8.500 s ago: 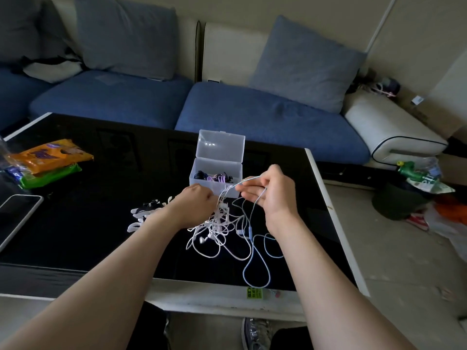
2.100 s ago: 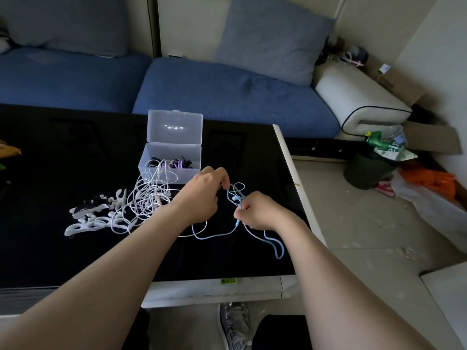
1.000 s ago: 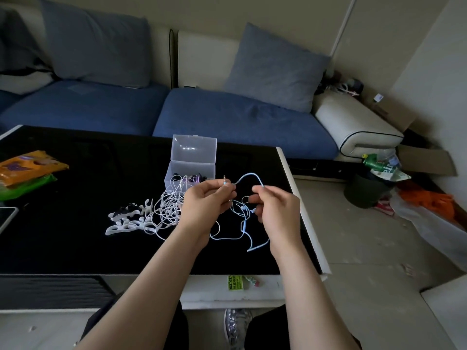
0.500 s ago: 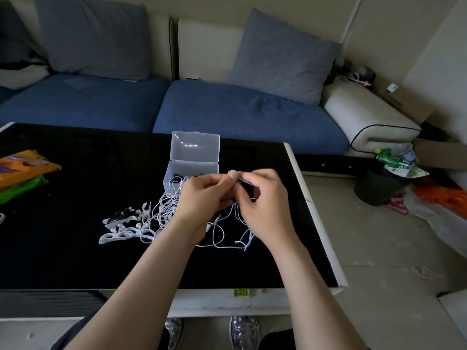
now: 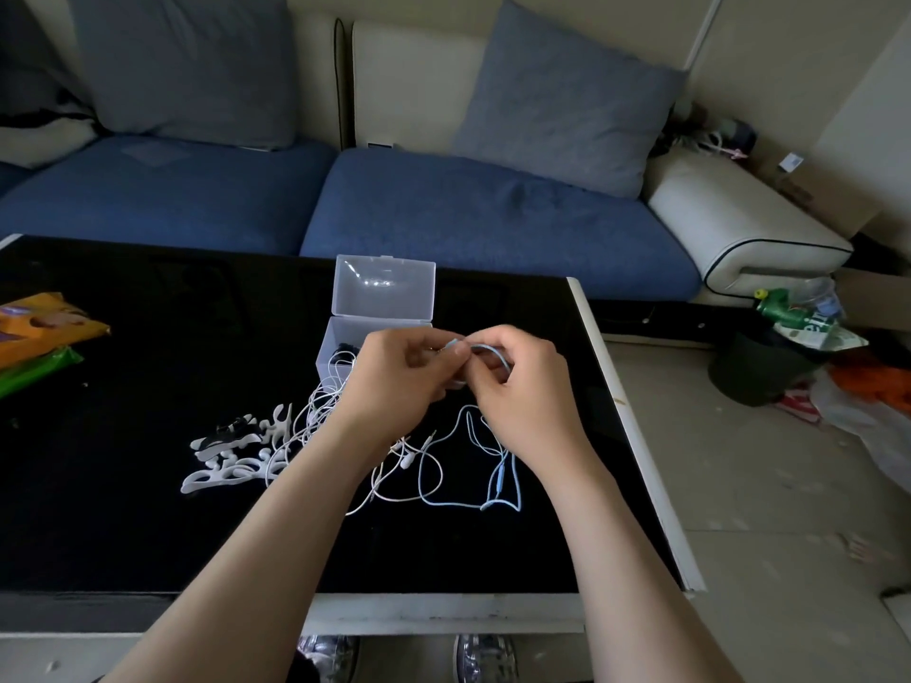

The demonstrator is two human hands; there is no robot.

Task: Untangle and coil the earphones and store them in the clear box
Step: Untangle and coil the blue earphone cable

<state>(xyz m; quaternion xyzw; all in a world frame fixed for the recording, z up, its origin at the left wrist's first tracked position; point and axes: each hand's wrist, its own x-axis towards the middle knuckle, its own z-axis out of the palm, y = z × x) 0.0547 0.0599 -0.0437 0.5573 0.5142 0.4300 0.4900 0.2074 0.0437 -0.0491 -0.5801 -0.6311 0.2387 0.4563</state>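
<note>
My left hand and my right hand meet above the black table, both pinching a light blue earphone cable near its top loop. The rest of that cable hangs down and lies in loops on the table below my right hand. A tangle of white earphones lies left of my left wrist, partly hidden by it. The clear box stands open just behind my hands, lid upright, with dark and purple items inside.
White and black cable winders lie left of the tangle. Orange and green packets sit at the table's left edge. The table's white right edge is close. A blue sofa stands behind, and a bin with litter on the right.
My hands stay joined at the blue cable and have shifted slightly apart. More of the blue cable now lies spread in loops on the table below my right hand.
</note>
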